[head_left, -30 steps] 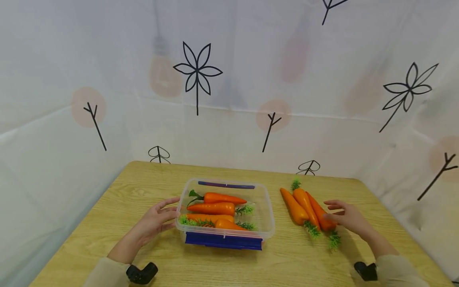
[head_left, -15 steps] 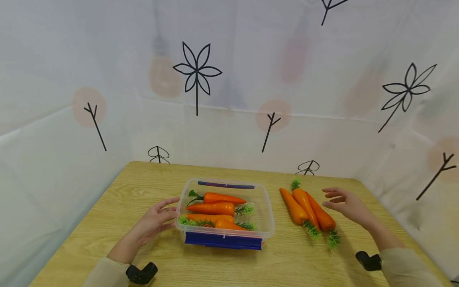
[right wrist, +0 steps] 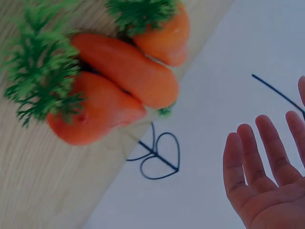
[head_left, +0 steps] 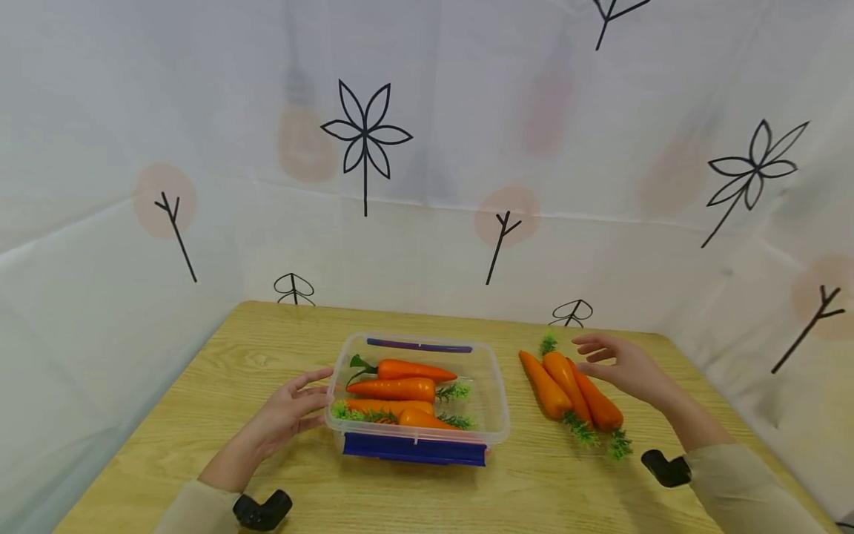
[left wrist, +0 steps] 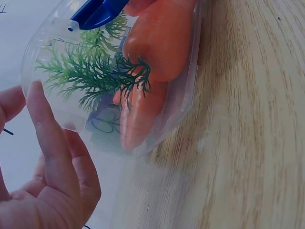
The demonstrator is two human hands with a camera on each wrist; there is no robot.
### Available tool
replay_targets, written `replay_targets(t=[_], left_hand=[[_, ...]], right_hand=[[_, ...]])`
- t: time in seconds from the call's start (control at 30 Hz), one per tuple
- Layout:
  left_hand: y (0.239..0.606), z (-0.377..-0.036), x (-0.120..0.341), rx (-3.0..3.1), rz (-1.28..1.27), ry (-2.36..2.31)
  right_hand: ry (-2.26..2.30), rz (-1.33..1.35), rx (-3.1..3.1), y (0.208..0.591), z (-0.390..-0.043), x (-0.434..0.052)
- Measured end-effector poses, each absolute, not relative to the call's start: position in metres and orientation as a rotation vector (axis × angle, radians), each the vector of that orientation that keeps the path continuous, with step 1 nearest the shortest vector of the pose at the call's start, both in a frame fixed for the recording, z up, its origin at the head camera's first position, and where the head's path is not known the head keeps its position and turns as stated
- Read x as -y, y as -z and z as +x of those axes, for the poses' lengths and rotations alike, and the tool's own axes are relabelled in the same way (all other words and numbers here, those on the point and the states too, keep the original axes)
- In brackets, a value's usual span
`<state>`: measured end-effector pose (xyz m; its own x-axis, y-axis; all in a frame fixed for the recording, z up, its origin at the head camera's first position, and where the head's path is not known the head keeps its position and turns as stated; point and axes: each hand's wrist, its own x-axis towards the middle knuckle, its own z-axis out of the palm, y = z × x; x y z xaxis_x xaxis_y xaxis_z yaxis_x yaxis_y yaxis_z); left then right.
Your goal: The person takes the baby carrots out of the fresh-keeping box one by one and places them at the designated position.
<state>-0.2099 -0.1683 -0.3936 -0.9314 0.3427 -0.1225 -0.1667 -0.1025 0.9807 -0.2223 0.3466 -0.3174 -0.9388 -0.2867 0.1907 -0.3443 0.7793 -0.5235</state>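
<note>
A clear plastic container with blue clasps stands on the table, holding several orange carrots with green leafy tops. At its back lies a slim reddish-orange vegetable with a curved green stem. My left hand touches the container's left wall with extended fingers; in the left wrist view the fingertips rest at its rim. To the right, three carrots lie side by side on the table. Above the rightmost carrot hovers my right hand, fingers loosely extended and holding nothing.
The wooden table meets a white patterned cloth at the back and both sides. A blue clasp hangs down at the container's front. A black wrist device sits on each forearm.
My right hand has lifted off the rightmost carrot, then shifted left over the three carrots. My left hand and the container stay in place.
</note>
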Motion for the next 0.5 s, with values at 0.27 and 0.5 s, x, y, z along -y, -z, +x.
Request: replay_targets(t=[0.27, 0.5], left_hand=[[0.395, -0.21, 0.17, -1.812, 0.197, -2.11], [0.395, -0.21, 0.169, -1.817, 0.195, -2.112]], right_hand=[[-0.929, 0.595, 2.854, 0.307, -0.228, -0.324], [-0.908, 0.639, 2.859, 0.299, -0.23, -0.303]])
